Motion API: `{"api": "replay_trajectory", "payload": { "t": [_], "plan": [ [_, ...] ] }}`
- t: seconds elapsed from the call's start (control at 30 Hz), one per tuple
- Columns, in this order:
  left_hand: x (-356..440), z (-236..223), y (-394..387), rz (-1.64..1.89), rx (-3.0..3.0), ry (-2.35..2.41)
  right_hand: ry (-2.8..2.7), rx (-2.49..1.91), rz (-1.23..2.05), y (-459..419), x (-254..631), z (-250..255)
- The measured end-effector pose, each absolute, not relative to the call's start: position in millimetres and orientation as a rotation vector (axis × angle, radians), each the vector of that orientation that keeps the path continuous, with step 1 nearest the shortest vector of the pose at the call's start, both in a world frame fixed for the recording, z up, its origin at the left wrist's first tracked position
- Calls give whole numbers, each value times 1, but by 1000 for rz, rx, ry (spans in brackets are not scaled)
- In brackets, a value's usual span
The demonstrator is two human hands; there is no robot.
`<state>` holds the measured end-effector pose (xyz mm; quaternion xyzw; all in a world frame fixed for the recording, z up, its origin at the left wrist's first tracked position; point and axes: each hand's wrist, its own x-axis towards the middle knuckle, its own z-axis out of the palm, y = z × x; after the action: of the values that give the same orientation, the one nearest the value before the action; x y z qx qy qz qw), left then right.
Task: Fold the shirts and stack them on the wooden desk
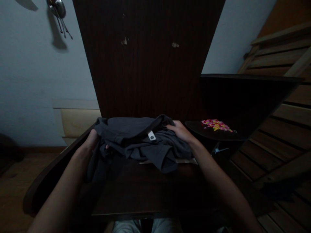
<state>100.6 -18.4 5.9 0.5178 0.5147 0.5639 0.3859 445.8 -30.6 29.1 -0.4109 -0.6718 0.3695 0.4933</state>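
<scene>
A dark grey garment [136, 129] with a white tag [151, 135] lies bunched over the back part of a dark wooden desk [150, 191]. My left hand [93, 138] grips its left side, with most of the fingers hidden under the cloth and one fingertip showing. At the upper right of the garment, my right hand [178, 130] is closed on a fold, thumb on top. Part of the cloth hangs down below my left hand. A thin pale flat item [187, 160] peeks out from beneath the garment.
A tall dark wooden panel [145, 64] rises behind the desk. To the right, a rounded shelf [209, 132] holds a scatter of small pink and yellow pieces [217, 125]. Wooden slats [286, 126] lean at far right. A metal fixture [59, 9] hangs on the left wall.
</scene>
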Motion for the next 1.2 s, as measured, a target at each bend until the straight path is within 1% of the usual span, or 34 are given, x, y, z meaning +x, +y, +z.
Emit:
{"api": "replay_trajectory", "payload": {
  "t": [0.07, 0.17, 0.27, 0.33, 0.4, 0.47, 0.67, 0.73, 0.8, 0.87, 0.97, 1.03, 1.1, 1.2],
  "plan": [
    [101, 8, -22, 1194, 1364, 1280, -1673, -1173, 805, -21, 470, 33],
    [101, 3, -22, 874, 1475, 1302, -1711, -1407, 456, -7, 506, 22],
    [101, -12, -21, 721, 1604, 1294, -1761, -1539, 238, 1, 531, 1],
    [100, -21, -21, 621, 1694, 1226, -1761, -1672, 190, 2, 539, -12],
    [99, -27, -23, 549, 1753, 1162, -1766, -1769, 258, 0, 542, -19],
    [95, -30, -26, 521, 1771, 1101, -1805, -1752, 433, -6, 543, -17],
    [72, -19, -43, 363, 1702, 933, -2008, -1346, 981, -31, 549, 16],
    [69, -15, -44, 489, 1648, 974, -2010, -1278, 1107, -32, 552, 24],
    [71, -12, -38, 691, 1564, 1074, -1963, -1276, 1109, -26, 555, 27],
    [77, -10, -24, 849, 1505, 1212, -1859, -1396, 925, -14, 556, 23],
    [85, -10, 6, 969, 1640, 1587, -1625, -1766, 390, 9, 551, 8],
    [88, -14, 24, 935, 1811, 1895, -1553, -1964, 110, 20, 544, -6],
    [89, -21, 35, 824, 1912, 2106, -1637, -2066, 33, 24, 537, -21],
    [88, -35, 42, 766, 1996, 2230, -1880, -2157, 96, 23, 526, -45]
  ]
}}
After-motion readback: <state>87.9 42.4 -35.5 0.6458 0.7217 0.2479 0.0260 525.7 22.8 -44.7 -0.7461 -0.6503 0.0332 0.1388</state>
